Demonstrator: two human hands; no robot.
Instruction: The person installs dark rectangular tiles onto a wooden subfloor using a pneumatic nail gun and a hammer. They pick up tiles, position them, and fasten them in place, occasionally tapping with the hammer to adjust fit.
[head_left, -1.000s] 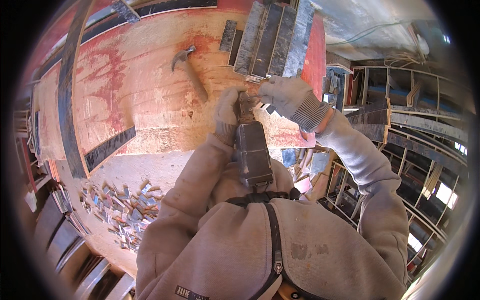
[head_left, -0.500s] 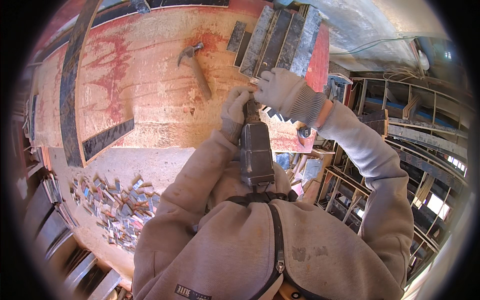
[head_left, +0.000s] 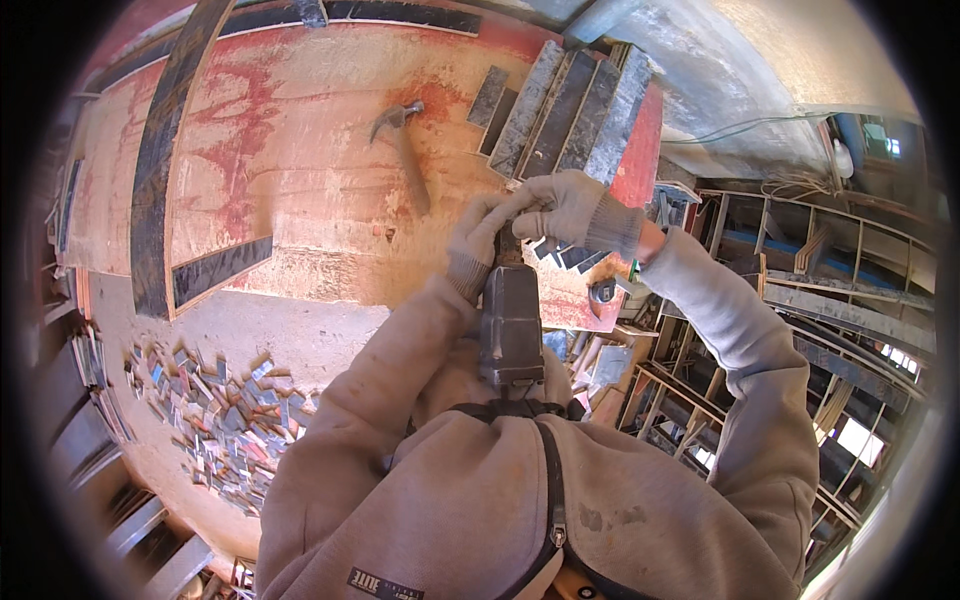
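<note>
Both of my hands wear pale knitted work gloves and meet over the near edge of the work table (head_left: 330, 170), just short of a row of dark-faced boards (head_left: 560, 110). My left hand (head_left: 474, 240) is closed, its fingertips under the right hand's fingers. Bent over it from the right, my right hand (head_left: 575, 208) has its fingers curled together against the left. Whatever lies between them is hidden. A dark box-shaped device (head_left: 512, 325) on a strap covers the space just below the hands. Left of them a claw hammer (head_left: 412, 175) with a wooden handle lies on the table.
Short dark pieces (head_left: 575, 257) and a round dark tool (head_left: 602, 291) lie near my right wrist. A long dark plank (head_left: 160, 180) crosses the table's left side. Many offcuts (head_left: 225, 420) are heaped on the floor at left. Wooden racks (head_left: 800, 290) stand at right.
My right hand has shifted slightly down and curled over the left hand's fingers. The view has shifted a little, so the hammer and boards appear lower and to the right.
</note>
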